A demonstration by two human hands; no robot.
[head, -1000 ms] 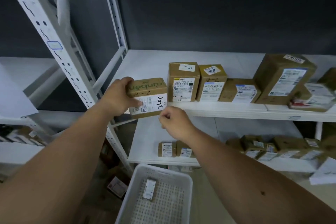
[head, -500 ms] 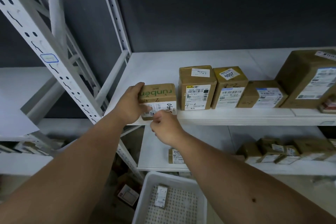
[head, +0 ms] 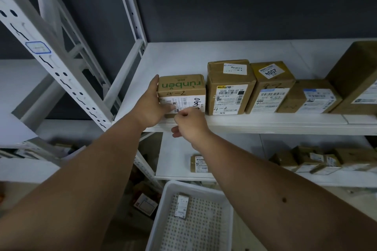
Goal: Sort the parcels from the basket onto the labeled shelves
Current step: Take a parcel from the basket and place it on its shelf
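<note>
**Head view: box marked 4-2 seated at the left end of the shelf row**

Head camera looks down both bare forearms to a white shelf (head: pixel 255 122). Furthest left stands the slotted white upright (head: pixel 61 79) of the rack, carrying a small blue-edged label (head: pixel 38 47) too blurred to read.

Next comes the left hand (head: pixel 152 106), which grips the near left corner of the runben parcel (head: pixel 181 85): fingers run up its left face, and the thumb lies across the white shipping label on the front. This box sits on the shelf with its long axis running left to right along the front edge, its right side just beside the taller parcel (head: pixel 230 87), which is also marked 4-2 by hand. The right hand (head: pixel 189 122) is lower and in front of the box's lower right part, fingers curled; whether it pinches the label edge or merely touches the box cannot be told. Both hands are at the box, the left having the firmer hold.

Further right the row carries on with the 2004 parcel (head: pixel 271 85), a low box (head: pixel 310 98) and a large carton (head: pixel 355 79) cut off by the frame. On the lower shelf (head: pixel 177 149) lie several small parcels.

Below, near the middle, the white perforated basket (head: pixel 163 216) holds one small flat parcel (head: pixel 181 206); nothing else shows in the part visible.

Judging by this, the placing looks nearly complete, and the next reach would be down and toward the body, to the basket.
</note>
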